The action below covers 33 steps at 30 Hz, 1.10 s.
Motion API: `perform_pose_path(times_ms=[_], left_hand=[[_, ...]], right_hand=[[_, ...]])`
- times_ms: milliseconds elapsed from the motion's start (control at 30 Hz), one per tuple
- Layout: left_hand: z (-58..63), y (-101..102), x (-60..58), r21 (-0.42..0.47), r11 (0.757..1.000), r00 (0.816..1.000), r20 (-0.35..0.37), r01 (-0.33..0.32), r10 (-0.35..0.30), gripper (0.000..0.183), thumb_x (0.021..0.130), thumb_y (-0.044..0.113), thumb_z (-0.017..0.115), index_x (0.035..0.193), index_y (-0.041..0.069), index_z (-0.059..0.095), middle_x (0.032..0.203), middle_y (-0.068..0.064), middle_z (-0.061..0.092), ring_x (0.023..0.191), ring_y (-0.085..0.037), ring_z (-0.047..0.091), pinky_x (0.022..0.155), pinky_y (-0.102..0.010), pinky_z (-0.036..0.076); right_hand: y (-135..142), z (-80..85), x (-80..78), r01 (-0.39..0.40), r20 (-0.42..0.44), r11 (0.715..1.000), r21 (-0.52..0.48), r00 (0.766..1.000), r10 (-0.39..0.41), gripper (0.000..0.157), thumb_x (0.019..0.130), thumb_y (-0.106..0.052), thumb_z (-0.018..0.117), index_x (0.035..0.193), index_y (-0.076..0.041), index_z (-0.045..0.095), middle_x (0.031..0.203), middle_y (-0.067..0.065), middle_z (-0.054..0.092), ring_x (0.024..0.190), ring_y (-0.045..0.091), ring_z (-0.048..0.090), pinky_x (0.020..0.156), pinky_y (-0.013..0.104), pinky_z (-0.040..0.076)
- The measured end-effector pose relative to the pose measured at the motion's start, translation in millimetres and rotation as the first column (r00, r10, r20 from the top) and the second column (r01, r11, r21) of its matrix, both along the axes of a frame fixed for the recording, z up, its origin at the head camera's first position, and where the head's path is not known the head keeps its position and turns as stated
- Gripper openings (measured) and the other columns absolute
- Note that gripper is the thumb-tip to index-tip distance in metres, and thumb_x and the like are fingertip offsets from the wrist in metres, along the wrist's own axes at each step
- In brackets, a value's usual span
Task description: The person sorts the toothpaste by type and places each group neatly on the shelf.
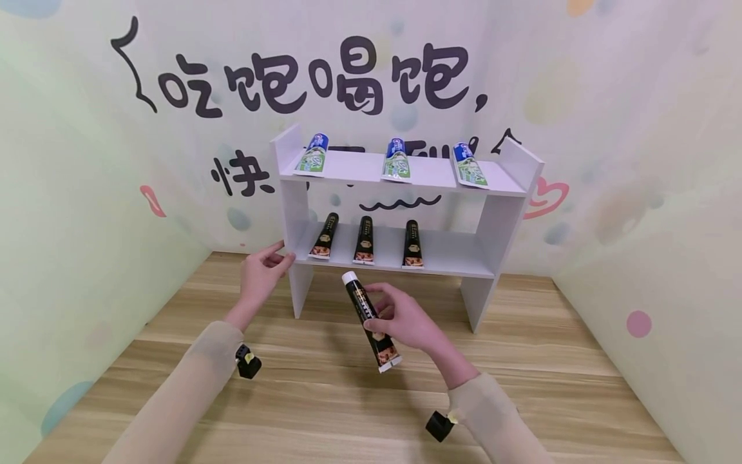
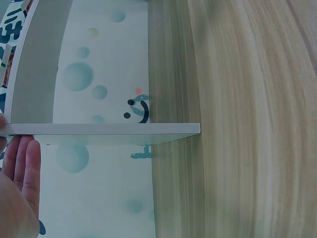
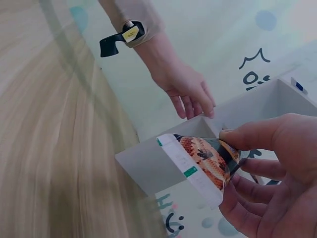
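Note:
My right hand point(image 1: 408, 319) pinches a black toothpaste tube point(image 1: 368, 312) between thumb and fingers. The tube tilts above the table, white cap toward the shelf, its flat crimped end point(image 3: 190, 171) close up in the right wrist view. At the left side panel of a small white shelf point(image 1: 446, 251) is my left hand point(image 1: 261, 270), thumb at the front edge and fingers point(image 2: 32, 171) along the outer face. Three similar black toothpaste tubes point(image 1: 364, 241) lie in a row on the lower board, left and middle.
On the top board lie three blue-and-green tubes point(image 1: 397, 160), spaced apart. The shelf stands on a wood-grain table point(image 1: 278, 399) against a printed back wall point(image 1: 232, 135). Side walls point(image 1: 643, 212) close in the table left and right. A small black camera sits at each wrist.

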<state>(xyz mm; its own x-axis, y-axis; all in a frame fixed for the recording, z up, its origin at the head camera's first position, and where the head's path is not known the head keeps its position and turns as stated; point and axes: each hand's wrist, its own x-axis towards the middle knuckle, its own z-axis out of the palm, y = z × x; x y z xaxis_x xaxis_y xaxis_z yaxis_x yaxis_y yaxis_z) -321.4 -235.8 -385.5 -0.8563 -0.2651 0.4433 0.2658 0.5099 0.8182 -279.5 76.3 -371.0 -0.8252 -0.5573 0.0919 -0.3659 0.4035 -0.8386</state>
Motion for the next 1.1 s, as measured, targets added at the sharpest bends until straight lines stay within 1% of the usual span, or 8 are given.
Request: perform_pose_path(times_ms=[100, 267, 367, 500, 600, 700, 900, 1100], left_hand=[[-0.4, 0, -0.8, -0.007, 1.0, 1.0, -0.004, -0.003, 0.002, 0.045, 0.092, 0.023, 0.07, 0.132, 0.004, 0.062, 0.098, -0.024, 0.073, 0.061, -0.001, 0.063, 0.056, -0.012, 0.049], [-1.4, 0, -1.3, -0.015, 1.0, 1.0, -0.021, -0.003, 0.003, 0.044, 0.092, 0.022, 0.071, 0.131, 0.004, 0.063, 0.097, -0.024, 0.074, 0.073, -0.031, 0.072, 0.055, -0.012, 0.049], [-1.4, 0, -1.3, -0.014, 1.0, 1.0, -0.023, -0.002, 0.002, 0.044, 0.092, 0.021, 0.071, 0.131, 0.003, 0.063, 0.096, -0.024, 0.074, 0.071, -0.03, 0.072, 0.055, -0.013, 0.049], [-1.4, 0, -1.7, -0.005, 1.0, 1.0, -0.015, -0.001, 0.001, 0.044, 0.092, 0.021, 0.071, 0.131, 0.003, 0.063, 0.097, -0.025, 0.073, 0.062, -0.007, 0.066, 0.055, -0.012, 0.05], [-1.1, 0, -2.0, 0.003, 1.0, 1.0, -0.012, 0.002, -0.002, 0.045, 0.092, 0.021, 0.071, 0.131, 0.003, 0.062, 0.098, -0.025, 0.073, 0.059, 0.003, 0.061, 0.056, -0.012, 0.05], [-0.8, -1, -2.0, 0.008, 1.0, 1.0, -0.016, 0.005, -0.005, 0.045, 0.092, 0.021, 0.071, 0.131, 0.002, 0.062, 0.098, -0.026, 0.073, 0.06, 0.001, 0.062, 0.056, -0.012, 0.05], [-1.4, -2, -2.6, 0.005, 1.0, 1.0, -0.023, 0.009, -0.009, 0.045, 0.091, 0.022, 0.071, 0.131, 0.002, 0.062, 0.098, -0.026, 0.073, 0.066, -0.018, 0.07, 0.056, -0.012, 0.05], [-2.0, -1, -2.3, 0.012, 1.0, 1.0, -0.022, 0.02, -0.019, 0.046, 0.091, 0.022, 0.072, 0.132, 0.003, 0.062, 0.098, -0.025, 0.073, 0.071, -0.026, 0.072, 0.056, -0.012, 0.05]], right_hand=[[2, 6.1, 1.6, 0.007, -0.001, 1.0, 0.0, 1.0, -0.007, 0.065, 0.087, -0.013, 0.074, 0.144, -0.018, 0.045, 0.105, 0.018, 0.065, 0.083, 0.018, 0.068, 0.071, 0.034, 0.059], [4, 16.1, 2.8, 0.007, -0.019, 1.0, -0.001, 1.0, -0.007, 0.065, 0.087, -0.012, 0.074, 0.145, -0.018, 0.045, 0.105, 0.018, 0.066, 0.083, 0.019, 0.069, 0.071, 0.033, 0.06], [6, 21.0, 0.8, 0.004, -0.034, 1.0, 0.001, 0.999, -0.004, 0.065, 0.087, -0.013, 0.074, 0.145, -0.018, 0.045, 0.105, 0.018, 0.066, 0.084, 0.019, 0.069, 0.071, 0.033, 0.06], [8, 27.9, -2.1, 0.006, -0.048, 1.0, 0.0, 0.999, -0.006, 0.065, 0.088, -0.014, 0.074, 0.145, -0.02, 0.045, 0.106, 0.017, 0.066, 0.085, 0.019, 0.069, 0.071, 0.033, 0.059], [10, 35.0, -3.2, 0.018, -0.053, 1.0, -0.005, 0.998, -0.018, 0.065, 0.088, -0.013, 0.074, 0.145, -0.023, 0.045, 0.106, 0.016, 0.067, 0.085, 0.019, 0.069, 0.072, 0.033, 0.059], [12, 41.7, -4.7, 0.032, -0.063, 0.999, -0.005, 0.997, -0.033, 0.064, 0.088, -0.013, 0.074, 0.145, -0.025, 0.045, 0.107, 0.015, 0.067, 0.086, 0.02, 0.069, 0.072, 0.034, 0.059], [20, 53.9, -10.4, 0.077, -0.07, 0.997, -0.01, 0.994, -0.078, 0.065, 0.088, -0.014, 0.074, 0.144, -0.028, 0.045, 0.108, 0.013, 0.065, 0.089, 0.022, 0.068, 0.073, 0.035, 0.059], [29, 63.3, -19.3, 0.112, -0.094, 0.993, -0.023, 0.989, -0.114, 0.066, 0.089, -0.013, 0.073, 0.147, -0.023, 0.043, 0.113, 0.018, 0.063, 0.096, 0.028, 0.068, 0.075, 0.035, 0.059]])
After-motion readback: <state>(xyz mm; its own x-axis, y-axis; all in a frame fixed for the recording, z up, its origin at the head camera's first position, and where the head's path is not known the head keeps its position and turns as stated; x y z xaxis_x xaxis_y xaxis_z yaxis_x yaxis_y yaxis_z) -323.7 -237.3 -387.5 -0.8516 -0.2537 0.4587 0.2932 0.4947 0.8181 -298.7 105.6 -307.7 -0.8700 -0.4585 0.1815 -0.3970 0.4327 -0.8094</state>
